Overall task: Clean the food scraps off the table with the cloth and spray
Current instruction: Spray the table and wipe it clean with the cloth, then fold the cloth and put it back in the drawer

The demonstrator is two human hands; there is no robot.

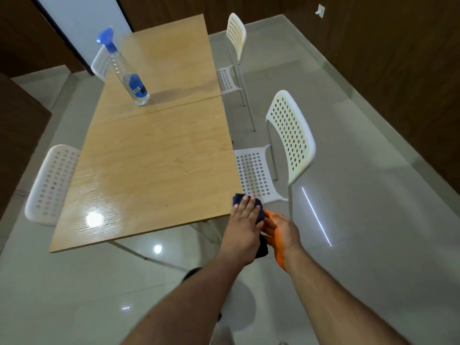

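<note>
Pressing down with straight fingers, the left hand (245, 220) flattens a dark navy cloth (258, 215) at the near right corner of the counter (149, 158), part of the soft fabric hanging off the edge. The right hand (281, 232) sits just below that corner, palm cupped and fingers relaxed against the hanging cloth; whether its grip closes on the fabric cannot be told. The counter is pale wood-grain laminate, glossy enough to mirror a ceiling light, made of two rectangular tops butted together along a thin seam. Well apart from the hands, on the far top near the seam, stands a tall clear plastic spray bottle (129, 78) with a blue trigger head and blue label, holding clear liquid low down. White perforated plastic chairs (291, 135) on thin metal legs flank the counter over shiny grey floor tiles (348, 195).
</note>
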